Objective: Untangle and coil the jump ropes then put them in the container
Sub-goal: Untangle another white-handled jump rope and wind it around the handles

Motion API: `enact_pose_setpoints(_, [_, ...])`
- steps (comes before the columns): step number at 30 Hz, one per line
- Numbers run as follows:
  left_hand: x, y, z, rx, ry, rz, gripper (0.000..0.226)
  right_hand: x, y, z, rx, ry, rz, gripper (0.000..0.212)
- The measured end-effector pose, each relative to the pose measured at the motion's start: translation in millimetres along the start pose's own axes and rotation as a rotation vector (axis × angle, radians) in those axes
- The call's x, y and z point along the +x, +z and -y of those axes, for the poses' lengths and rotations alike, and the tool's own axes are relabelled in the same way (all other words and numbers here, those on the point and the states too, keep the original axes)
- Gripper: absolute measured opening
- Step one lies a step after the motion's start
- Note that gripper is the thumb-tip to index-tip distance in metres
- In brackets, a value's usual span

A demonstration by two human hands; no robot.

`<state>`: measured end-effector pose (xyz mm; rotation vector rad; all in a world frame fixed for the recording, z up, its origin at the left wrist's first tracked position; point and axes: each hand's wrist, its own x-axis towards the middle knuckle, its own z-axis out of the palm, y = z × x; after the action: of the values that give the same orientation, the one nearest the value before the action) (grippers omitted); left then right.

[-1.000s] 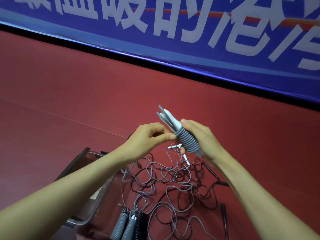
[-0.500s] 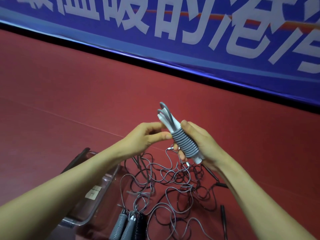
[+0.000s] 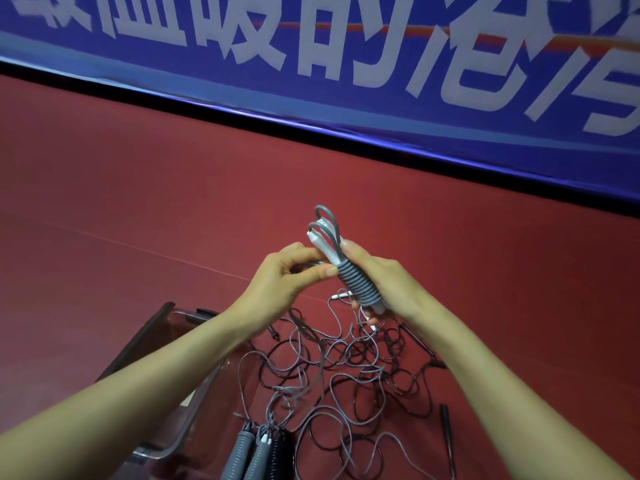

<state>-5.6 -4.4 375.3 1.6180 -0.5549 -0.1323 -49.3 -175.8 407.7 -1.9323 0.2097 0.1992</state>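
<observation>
Red floor (image 3: 138,220); blue banner (image 3: 346,81) with white characters behind.

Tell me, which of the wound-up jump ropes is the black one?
The black bundle, rightmost of three lying side by side at the view's bottom edge. Its two neighbours and the held bundle in the right hand are grey.

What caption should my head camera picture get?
Left hand and right hand hold a coiled grey jump rope above tangled ropes.
</observation>
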Motion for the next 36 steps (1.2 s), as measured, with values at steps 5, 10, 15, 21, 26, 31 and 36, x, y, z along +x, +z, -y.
enact_pose_setpoints(5, [5,3,-12,-0.079,-0.060,0.034,0.029,1,7,-5,0.195,-0.167,-0.118,0.045])
enact_pose_setpoints(10, [12,-6,-12,0.233,-0.124,0.158,0.053,1,2,-1,0.325,-0.190,-0.205,0.044])
enact_pose_setpoints(15, [15,-18,-6,-0.042,-0.250,0.236,0.044,0,-14,1,0.398,-0.115,-0.170,0.059])
enact_pose_setpoints(21, [14,-36,-8,0.026,-0.079,0.226,0.016,-10,-14,6,0.375,-0.081,0.223,0.065])
enact_pose_setpoints(26, [13,-39,-14,0.107,0.040,0.185,0.019,-15,-9,9,0.278,0.063,0.554,0.066])
enact_pose_setpoints(31, [16,-46,-10,0.074,-0.031,0.189,0.016,-11,-10,6,0.280,0.092,0.443,0.073])
enact_pose_setpoints(36, [15,-46,-6,0.070,-0.098,0.212,0.021,-3,-16,0,0.265,0.020,0.026,0.077])
